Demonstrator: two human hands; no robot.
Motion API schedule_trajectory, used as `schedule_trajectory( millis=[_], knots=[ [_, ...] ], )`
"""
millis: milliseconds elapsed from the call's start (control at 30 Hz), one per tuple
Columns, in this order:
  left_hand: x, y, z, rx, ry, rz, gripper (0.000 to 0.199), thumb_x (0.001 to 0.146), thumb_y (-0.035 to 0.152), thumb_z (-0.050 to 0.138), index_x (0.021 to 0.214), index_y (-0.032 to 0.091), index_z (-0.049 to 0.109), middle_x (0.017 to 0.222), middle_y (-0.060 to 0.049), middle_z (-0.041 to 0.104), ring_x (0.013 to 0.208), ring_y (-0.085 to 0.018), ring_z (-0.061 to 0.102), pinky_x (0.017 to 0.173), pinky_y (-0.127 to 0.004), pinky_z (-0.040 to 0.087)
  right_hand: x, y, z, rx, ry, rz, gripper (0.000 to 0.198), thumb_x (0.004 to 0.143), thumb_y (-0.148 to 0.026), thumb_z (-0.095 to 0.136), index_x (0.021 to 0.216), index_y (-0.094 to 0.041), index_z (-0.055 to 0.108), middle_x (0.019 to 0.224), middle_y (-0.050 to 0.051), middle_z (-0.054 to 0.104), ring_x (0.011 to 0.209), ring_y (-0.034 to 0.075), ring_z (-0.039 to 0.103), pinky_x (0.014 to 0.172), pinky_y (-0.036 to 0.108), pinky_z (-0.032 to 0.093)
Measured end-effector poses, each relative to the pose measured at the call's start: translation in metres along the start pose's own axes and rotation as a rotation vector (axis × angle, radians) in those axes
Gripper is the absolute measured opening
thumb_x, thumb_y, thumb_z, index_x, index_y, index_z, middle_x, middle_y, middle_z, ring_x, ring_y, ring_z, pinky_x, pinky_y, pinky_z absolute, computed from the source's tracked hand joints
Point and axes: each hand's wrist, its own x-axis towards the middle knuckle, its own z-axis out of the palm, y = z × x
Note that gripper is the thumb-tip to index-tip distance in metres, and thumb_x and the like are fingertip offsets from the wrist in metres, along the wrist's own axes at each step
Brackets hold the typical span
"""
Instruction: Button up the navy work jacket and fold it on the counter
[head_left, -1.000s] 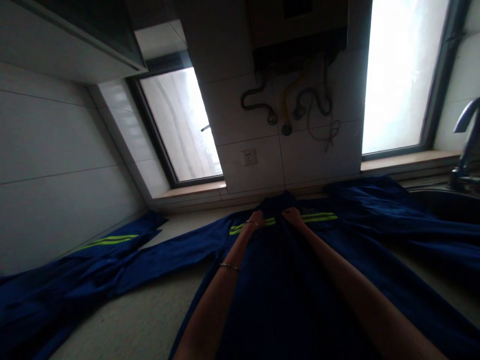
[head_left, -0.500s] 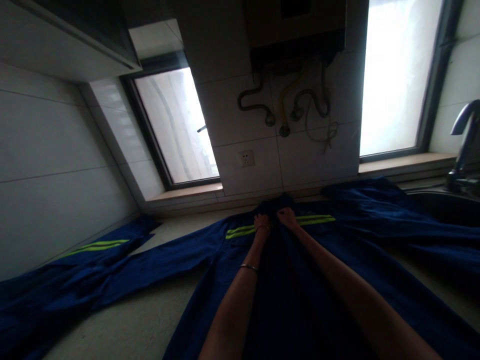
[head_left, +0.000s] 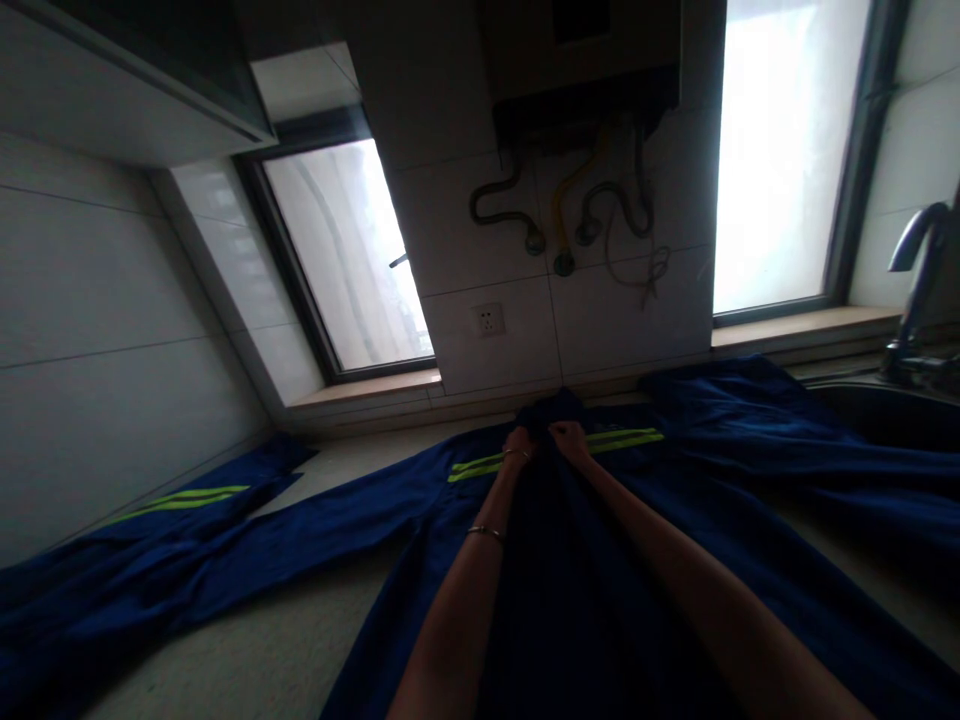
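A dark blue work jacket (head_left: 697, 500) with yellow-green striped bands lies spread on the counter, its collar toward the wall and its sleeves out to both sides. Close below the collar, my left hand (head_left: 520, 442) is closed on the left edge of the jacket's front, its fingertips partly hidden. A short gap away, my right hand (head_left: 568, 440) pinches the cloth of the opposite front edge, beside the striped band. Dim light hides what fastening lies between the hands.
More blue clothing with stripes (head_left: 195, 498) lies on the counter (head_left: 262, 640) at left. A sink (head_left: 892, 410) with a faucet (head_left: 919, 270) stands at right. Above hang a water heater (head_left: 585, 70) and its pipes. A wall socket (head_left: 490, 320) sits below, between two windows.
My left hand's fingers have curled in more on the cloth. The right hand keeps its pinch near the collar. The view has shifted slightly; the jacket lies as before.
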Motion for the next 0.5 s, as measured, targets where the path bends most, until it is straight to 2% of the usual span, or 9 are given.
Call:
schedule_trajectory(
  millis=[100,200,300,400,500],
  knots=[
    [-0.001,0.001,-0.007,-0.015,-0.009,-0.001,0.028,0.080,0.029,0.056,0.100,0.012,0.064,0.106,-0.015,0.065,0.099,-0.022,0.060,0.076,-0.025,0.046,0.000,0.000,0.000,0.020,0.011,0.002,0.022,0.080,-0.022,0.053,0.090,-0.020,0.072,0.095,0.006,0.070,0.090,0.020,0.065,0.079,0.027,0.048],
    [-0.004,0.003,-0.012,-0.017,0.038,-0.017,0.027,0.079,0.024,0.056,0.104,0.013,0.062,0.114,-0.016,0.060,0.108,-0.027,0.055,0.085,-0.033,0.043,-0.001,0.000,0.001,0.036,0.023,-0.014,0.023,0.080,-0.023,0.052,0.091,-0.020,0.072,0.097,0.005,0.070,0.091,0.020,0.064,0.081,0.027,0.048],
    [-0.005,0.005,-0.017,-0.049,0.072,-0.001,0.027,0.083,0.027,0.055,0.106,0.013,0.060,0.118,-0.015,0.058,0.113,-0.029,0.049,0.091,-0.037,0.039,-0.002,-0.002,0.000,0.043,0.035,-0.042,0.023,0.081,-0.023,0.052,0.092,-0.019,0.072,0.096,0.006,0.070,0.091,0.019,0.064,0.081,0.027,0.047],
    [-0.005,0.005,-0.022,-0.122,0.034,0.036,0.029,0.085,0.034,0.054,0.101,0.011,0.061,0.108,-0.009,0.061,0.104,-0.026,0.054,0.087,-0.034,0.044,-0.005,-0.006,-0.002,0.044,0.053,-0.078,0.023,0.082,-0.023,0.051,0.093,-0.018,0.071,0.098,0.007,0.069,0.091,0.019,0.064,0.083,0.027,0.046],
    [-0.005,0.003,-0.027,-0.213,0.006,0.067,0.032,0.086,0.037,0.053,0.104,0.011,0.058,0.106,-0.004,0.058,0.095,-0.024,0.057,0.081,-0.037,0.049,-0.009,-0.011,-0.003,0.040,0.064,-0.121,0.023,0.083,-0.022,0.050,0.093,-0.019,0.070,0.098,0.007,0.069,0.092,0.018,0.063,0.084,0.027,0.045]
  ],
)
